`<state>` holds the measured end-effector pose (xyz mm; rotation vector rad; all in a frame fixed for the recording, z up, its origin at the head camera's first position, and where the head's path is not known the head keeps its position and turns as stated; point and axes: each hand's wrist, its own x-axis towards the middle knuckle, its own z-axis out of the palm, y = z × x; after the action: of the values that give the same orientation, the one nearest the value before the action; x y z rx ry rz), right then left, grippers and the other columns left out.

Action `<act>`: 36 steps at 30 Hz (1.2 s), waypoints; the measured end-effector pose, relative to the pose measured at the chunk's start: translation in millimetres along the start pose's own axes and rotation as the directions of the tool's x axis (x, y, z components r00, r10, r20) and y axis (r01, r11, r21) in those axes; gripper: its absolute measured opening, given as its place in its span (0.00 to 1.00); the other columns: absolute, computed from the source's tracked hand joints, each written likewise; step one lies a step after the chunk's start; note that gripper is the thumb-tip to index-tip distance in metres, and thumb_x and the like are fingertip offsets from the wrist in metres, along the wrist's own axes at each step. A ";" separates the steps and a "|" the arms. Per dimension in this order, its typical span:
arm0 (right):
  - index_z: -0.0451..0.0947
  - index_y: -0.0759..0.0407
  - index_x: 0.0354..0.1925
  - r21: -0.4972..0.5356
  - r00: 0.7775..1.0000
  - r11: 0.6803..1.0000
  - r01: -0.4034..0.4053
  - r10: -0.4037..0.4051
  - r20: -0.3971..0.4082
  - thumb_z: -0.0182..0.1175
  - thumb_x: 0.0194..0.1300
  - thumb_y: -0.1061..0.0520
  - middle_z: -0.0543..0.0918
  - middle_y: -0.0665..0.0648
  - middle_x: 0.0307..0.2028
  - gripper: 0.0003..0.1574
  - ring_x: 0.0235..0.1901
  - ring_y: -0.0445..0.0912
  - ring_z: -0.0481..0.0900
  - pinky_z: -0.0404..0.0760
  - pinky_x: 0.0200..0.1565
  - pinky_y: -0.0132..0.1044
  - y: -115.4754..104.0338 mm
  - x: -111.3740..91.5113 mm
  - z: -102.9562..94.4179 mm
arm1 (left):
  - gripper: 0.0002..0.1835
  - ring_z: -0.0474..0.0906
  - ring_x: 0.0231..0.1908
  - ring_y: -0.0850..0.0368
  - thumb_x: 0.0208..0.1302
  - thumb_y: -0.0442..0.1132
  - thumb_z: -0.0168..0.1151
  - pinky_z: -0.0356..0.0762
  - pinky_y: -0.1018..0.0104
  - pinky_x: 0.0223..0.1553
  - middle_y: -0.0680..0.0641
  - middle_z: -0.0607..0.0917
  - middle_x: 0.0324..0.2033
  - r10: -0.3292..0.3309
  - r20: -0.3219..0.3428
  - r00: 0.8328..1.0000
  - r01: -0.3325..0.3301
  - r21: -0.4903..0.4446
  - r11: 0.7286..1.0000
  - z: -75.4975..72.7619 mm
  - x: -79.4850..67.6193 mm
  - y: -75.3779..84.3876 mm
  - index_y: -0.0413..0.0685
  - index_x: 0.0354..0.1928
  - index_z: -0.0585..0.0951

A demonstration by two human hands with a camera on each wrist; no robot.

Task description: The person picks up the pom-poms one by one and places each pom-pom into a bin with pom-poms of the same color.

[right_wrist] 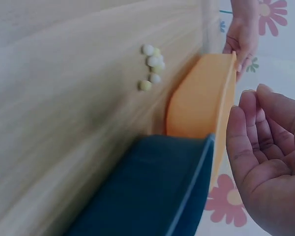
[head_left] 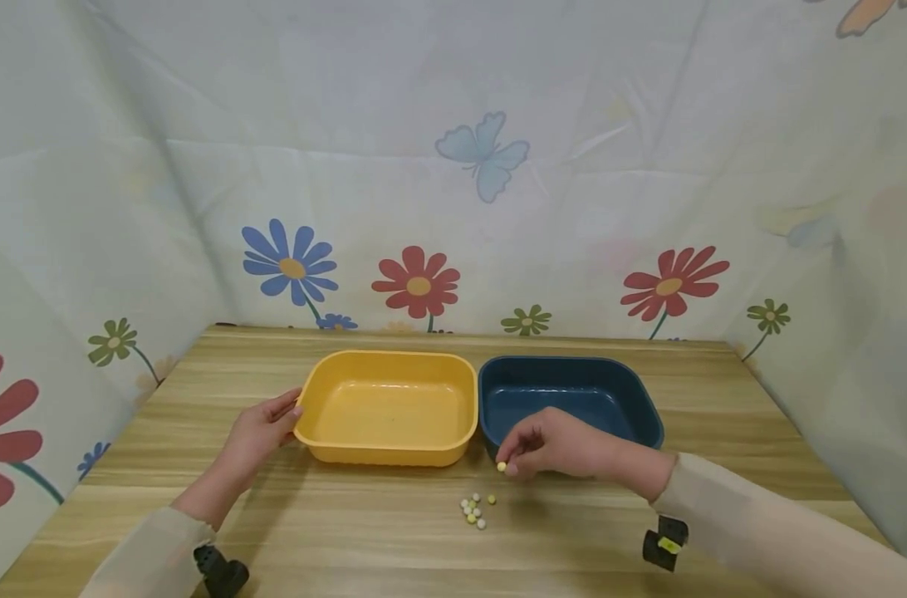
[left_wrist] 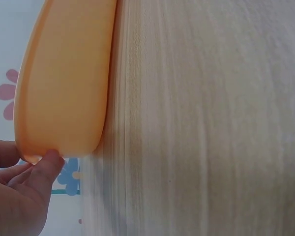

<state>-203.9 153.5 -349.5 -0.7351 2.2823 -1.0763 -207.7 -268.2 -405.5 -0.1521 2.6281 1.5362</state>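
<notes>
My left hand [head_left: 256, 435] holds the left end of a yellow plastic basin [head_left: 389, 456] by its rim. In the left wrist view the thumb [left_wrist: 46, 169] presses the basin's outer wall, with the other fingers at the rim. Just in front of a dark blue basin [head_left: 640, 407], my right hand [head_left: 561, 444] pinches a small yellow bead [head_left: 502, 467] between thumb and fingertips. That bead cannot be made out in the right wrist view. Several white and yellow beads [head_left: 472, 510] lie loosely grouped on the table, left of and below the right hand.
Both basins stand side by side on a wood-grain table [head_left: 334, 531], their ends nearly touching. A white cloth backdrop [head_left: 364, 191] printed with flowers and a butterfly surrounds the table. A black wrist device [head_left: 664, 544] hangs below the right sleeve.
</notes>
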 end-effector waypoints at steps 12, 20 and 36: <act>0.87 0.62 0.45 0.015 0.999 0.999 -0.045 0.046 -0.025 0.67 0.68 0.58 0.89 0.62 0.37 0.10 0.35 0.44 0.84 0.89 0.47 0.38 -13.2 4.7 -26.0 | 0.29 0.80 0.60 0.53 0.81 0.38 0.47 0.87 0.73 0.47 0.27 0.67 0.72 0.002 -0.001 1.000 -0.002 -0.007 1.000 0.8 -0.7 -0.7 0.29 0.76 0.59; 0.85 0.65 0.48 0.015 0.999 1.000 -0.020 0.021 -0.025 0.64 0.71 0.57 0.88 0.68 0.42 0.13 0.39 0.51 0.86 0.89 0.51 0.43 -17.9 12.4 -52.7 | 0.29 0.81 0.59 0.55 0.82 0.38 0.46 0.87 0.74 0.47 0.27 0.66 0.72 0.023 0.007 1.000 -0.023 -0.019 1.000 -0.8 1.3 0.9 0.29 0.77 0.57; 0.83 0.69 0.53 -0.042 0.999 0.998 -0.044 0.043 -0.023 0.62 0.72 0.59 0.89 0.59 0.39 0.17 0.37 0.45 0.85 0.89 0.52 0.43 -17.3 37.5 -86.7 | 0.29 0.81 0.58 0.58 0.83 0.39 0.45 0.87 0.71 0.48 0.28 0.65 0.73 0.006 0.018 1.000 -0.006 -0.032 0.999 -0.6 1.1 -2.0 0.32 0.77 0.57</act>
<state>-282.2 165.4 -295.3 -0.6903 2.3358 -1.0235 -208.6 -269.7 -407.1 -0.1324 2.5937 1.5740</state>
